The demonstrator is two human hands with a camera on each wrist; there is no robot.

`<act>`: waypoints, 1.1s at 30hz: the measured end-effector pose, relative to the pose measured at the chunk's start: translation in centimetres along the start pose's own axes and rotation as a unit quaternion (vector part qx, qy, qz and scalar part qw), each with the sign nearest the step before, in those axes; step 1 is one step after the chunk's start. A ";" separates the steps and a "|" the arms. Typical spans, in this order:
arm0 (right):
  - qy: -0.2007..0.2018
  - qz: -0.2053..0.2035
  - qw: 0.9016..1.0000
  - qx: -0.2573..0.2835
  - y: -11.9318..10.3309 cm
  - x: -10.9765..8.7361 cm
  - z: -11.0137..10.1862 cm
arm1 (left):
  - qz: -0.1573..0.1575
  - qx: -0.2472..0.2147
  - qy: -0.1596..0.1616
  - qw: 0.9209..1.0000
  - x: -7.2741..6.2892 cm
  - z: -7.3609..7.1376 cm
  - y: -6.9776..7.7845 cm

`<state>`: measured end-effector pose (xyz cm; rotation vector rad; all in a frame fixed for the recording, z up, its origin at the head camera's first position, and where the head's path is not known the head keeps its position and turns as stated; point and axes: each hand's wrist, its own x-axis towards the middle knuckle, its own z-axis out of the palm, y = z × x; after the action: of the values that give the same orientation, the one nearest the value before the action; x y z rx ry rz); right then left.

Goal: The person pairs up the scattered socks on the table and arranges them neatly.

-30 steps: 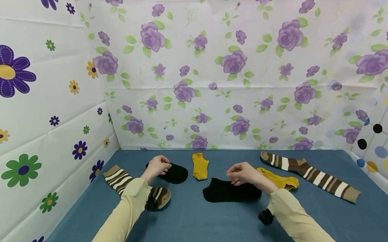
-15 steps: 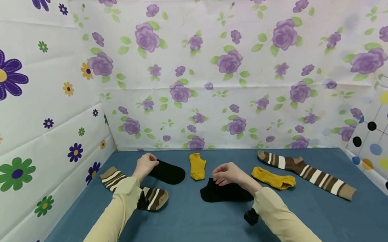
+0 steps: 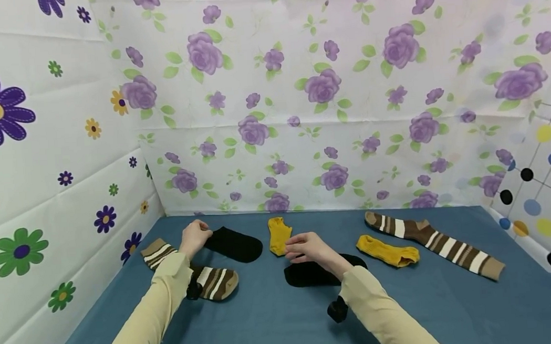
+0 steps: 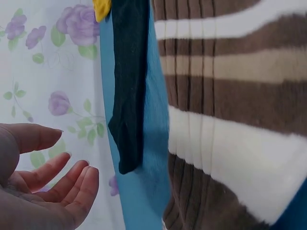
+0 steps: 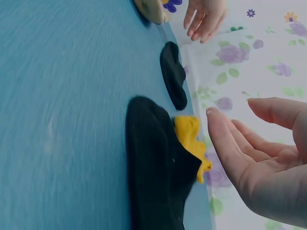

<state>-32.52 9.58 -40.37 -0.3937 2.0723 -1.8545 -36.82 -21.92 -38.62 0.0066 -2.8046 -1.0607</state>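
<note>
My left hand (image 3: 196, 238) hovers at the left end of a black sock (image 3: 236, 246), its thumb and fingers apart and holding nothing in the left wrist view. Under that forearm lies a brown, white and tan striped sock (image 3: 218, 284), partly hidden by the sleeve. My right hand (image 3: 311, 250) is raised above a second black sock (image 3: 310, 276) and covers part of it. Loosely bent fingers (image 5: 223, 139) with a gap to the thumb show that this hand is bare too. Just beyond it lies a small yellow sock (image 3: 278, 235).
To the right lie another yellow sock (image 3: 386, 251) and a second striped sock (image 3: 443, 246), stretched out diagonally. All rest on a blue cloth-covered table (image 3: 247, 331). A floral sheet (image 3: 290, 97) stands behind it, with patterned sheets at both sides.
My left hand has drawn back leftward from the far black sock, uncovering more of it. My right hand has shifted left across the near black sock. The socks stay in place.
</note>
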 end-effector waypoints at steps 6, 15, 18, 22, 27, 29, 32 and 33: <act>0.005 0.013 0.999 0.036 0.2 0.9 1.3 | -0.005 0.011 0.002 1.000 0.1 0.0 -0.5; 0.013 0.036 0.996 0.076 0.3 2.3 3.4 | -0.013 0.021 -0.015 1.000 1.0 0.2 -1.8; 0.018 0.045 0.995 0.088 0.2 2.6 3.8 | -0.018 0.018 -0.022 0.999 1.4 0.3 -2.2; 0.021 0.053 0.992 0.112 0.3 3.1 4.3 | -0.031 0.015 -0.036 0.999 1.6 0.4 -2.5; 0.016 0.064 0.988 0.138 0.6 3.4 4.8 | -0.033 0.020 -0.046 0.998 1.7 0.4 -2.8; 0.013 0.067 0.987 0.144 0.7 3.5 4.9 | -0.032 0.023 -0.043 0.998 1.8 0.4 -3.0; 0.015 0.070 0.986 0.149 0.8 3.7 5.0 | -0.022 0.017 -0.042 0.999 2.1 0.5 -3.1; 0.015 0.070 0.986 0.150 0.9 3.8 5.0 | -0.019 0.014 -0.044 0.999 2.2 0.5 -3.1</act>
<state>-33.80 3.56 -41.95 -0.1395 1.7489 -2.0532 -39.20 -24.05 -40.70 0.0184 -2.9084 -1.0548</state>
